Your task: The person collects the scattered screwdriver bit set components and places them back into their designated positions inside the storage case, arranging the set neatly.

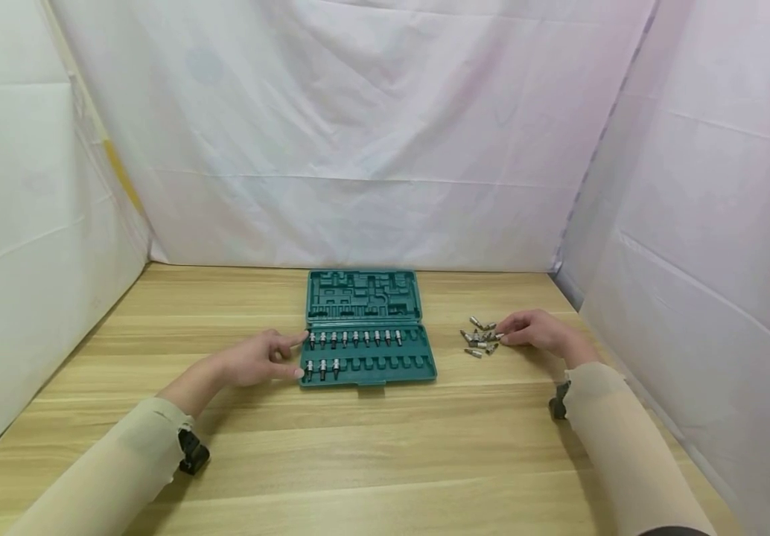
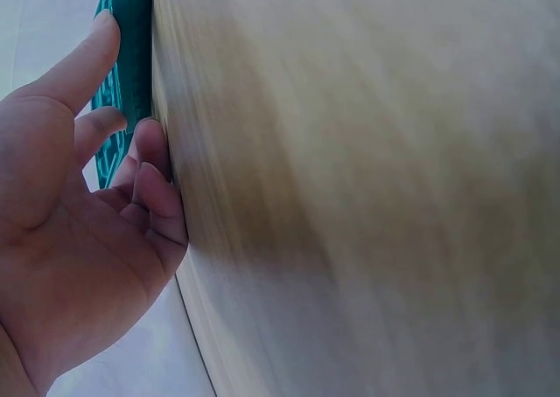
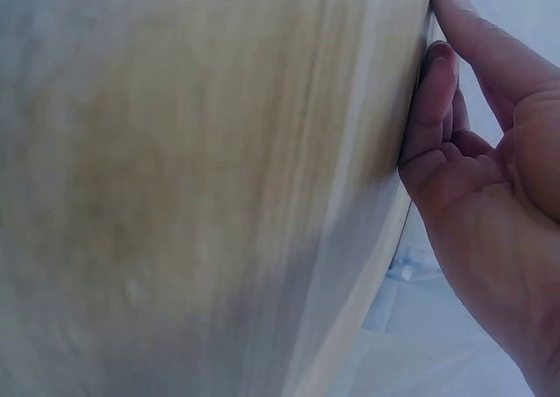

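A green tool case (image 1: pixel 371 385) lies unfolded on the table. In its near half stand two rows of bit sockets (image 1: pixel 336 365); several slots in the front row hold none. My left hand (image 1: pixel 259 359) touches the case's left edge with thumb and forefinger stretched out; its other fingers (image 2: pixel 157 196) are bent below. To the right of the case is a loose pile of bit sockets (image 1: pixel 473 353). At the right side of that pile, my right hand (image 1: pixel 538 332) pinches a bit socket (image 1: pixel 500 337) between thumb and fingers. In the right wrist view that socket is mostly hidden.
The case's moulded lid (image 1: pixel 363 294) lies back toward the rear curtain. White cloth walls (image 1: pixel 358 149) enclose the wooden table (image 1: pixel 371 461) at the back and both sides. Dark cameras sit on both wrists.
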`<control>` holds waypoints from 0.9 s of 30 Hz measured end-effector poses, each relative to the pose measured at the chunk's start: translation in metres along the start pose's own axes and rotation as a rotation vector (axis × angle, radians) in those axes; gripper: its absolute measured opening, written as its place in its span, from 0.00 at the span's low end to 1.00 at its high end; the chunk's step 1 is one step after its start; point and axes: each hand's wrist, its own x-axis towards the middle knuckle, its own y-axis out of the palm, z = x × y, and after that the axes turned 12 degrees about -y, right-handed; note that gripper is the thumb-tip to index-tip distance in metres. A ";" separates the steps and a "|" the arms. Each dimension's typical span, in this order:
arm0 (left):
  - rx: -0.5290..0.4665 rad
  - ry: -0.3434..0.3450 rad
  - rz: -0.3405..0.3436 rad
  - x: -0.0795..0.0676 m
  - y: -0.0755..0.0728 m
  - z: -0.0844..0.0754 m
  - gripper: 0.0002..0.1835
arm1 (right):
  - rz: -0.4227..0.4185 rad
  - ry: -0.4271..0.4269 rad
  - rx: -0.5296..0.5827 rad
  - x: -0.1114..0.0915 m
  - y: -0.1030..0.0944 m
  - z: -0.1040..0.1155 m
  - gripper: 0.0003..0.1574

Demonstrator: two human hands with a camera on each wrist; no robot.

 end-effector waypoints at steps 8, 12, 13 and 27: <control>0.001 -0.005 -0.008 0.000 0.001 0.001 0.46 | -0.042 -0.024 -0.087 -0.011 -0.002 -0.001 0.20; -0.005 -0.006 -0.008 0.000 0.001 0.002 0.46 | -0.044 0.002 -0.042 -0.014 -0.003 -0.003 0.22; -0.007 -0.007 -0.007 0.000 0.001 0.001 0.46 | -0.044 0.010 -0.014 -0.014 -0.004 -0.004 0.23; -0.013 -0.009 -0.002 0.000 0.001 0.001 0.47 | -0.087 -0.093 0.150 -0.005 0.004 0.026 0.29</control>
